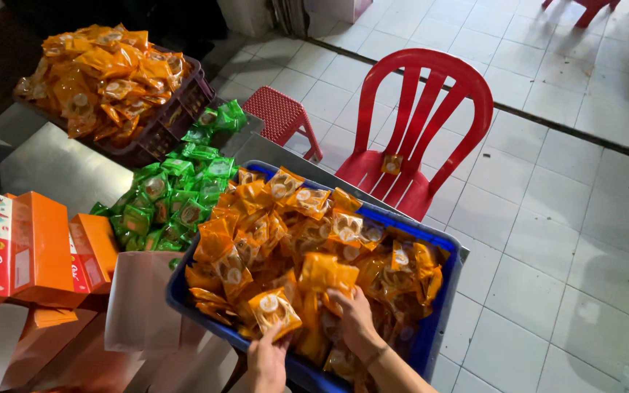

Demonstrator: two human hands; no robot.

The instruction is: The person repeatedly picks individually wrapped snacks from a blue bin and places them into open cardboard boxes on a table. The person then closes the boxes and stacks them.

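orange packets [274,309] in the blue crate [442,291] look light, slick, crinkly — best pinched at sealed edges; left hand [267,360] clasps one, right hand [354,316] grips another.

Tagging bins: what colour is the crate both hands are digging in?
Blue crate, full of orange packets; clearest in the head view.
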